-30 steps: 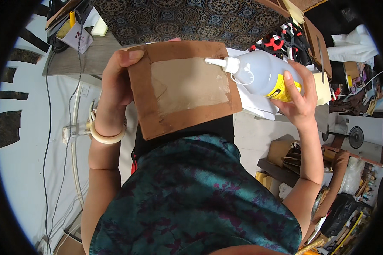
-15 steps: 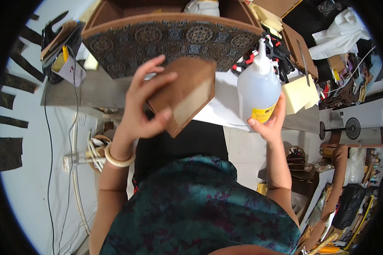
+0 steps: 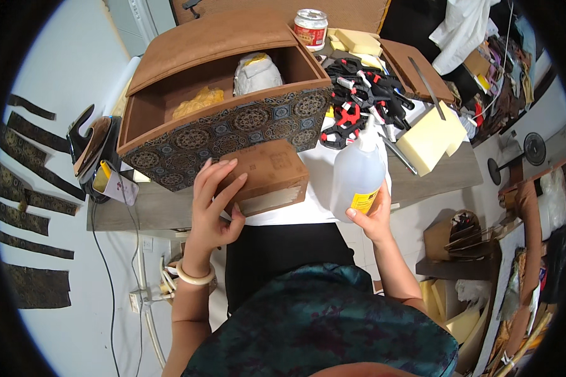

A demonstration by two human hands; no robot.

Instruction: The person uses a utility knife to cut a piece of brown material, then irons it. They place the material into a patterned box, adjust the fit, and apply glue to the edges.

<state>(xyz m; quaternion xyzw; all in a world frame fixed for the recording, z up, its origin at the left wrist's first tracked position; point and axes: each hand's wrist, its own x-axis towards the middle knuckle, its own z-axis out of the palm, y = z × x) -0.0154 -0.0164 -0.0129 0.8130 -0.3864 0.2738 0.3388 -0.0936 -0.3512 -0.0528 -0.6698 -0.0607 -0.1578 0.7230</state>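
A small brown box (image 3: 264, 173) with a pale strip along its front side sits at the table's near edge, in front of a patterned drawer. My left hand (image 3: 215, 198), with a cream bangle on its wrist, grips the box's left end, fingers over the top and thumb at the front. My right hand (image 3: 374, 217) is wrapped round the lower part of a translucent squeeze bottle (image 3: 356, 169) with a white nozzle and yellow label, held upright. Its far fingers are hidden behind the bottle.
The large brown cabinet (image 3: 214, 38) has an open drawer holding a white wrapped bundle (image 3: 256, 75) and yellow material (image 3: 198, 102). Black and red clamps (image 3: 371, 94), yellow foam blocks (image 3: 430, 138) and a red can (image 3: 310, 30) are at right. Corded tools (image 3: 97, 147) stand at left.
The view has shifted, showing more of the cabinet and table. The brown box has gone from tilted up to lying flatter. My right hand still holds the bottle.
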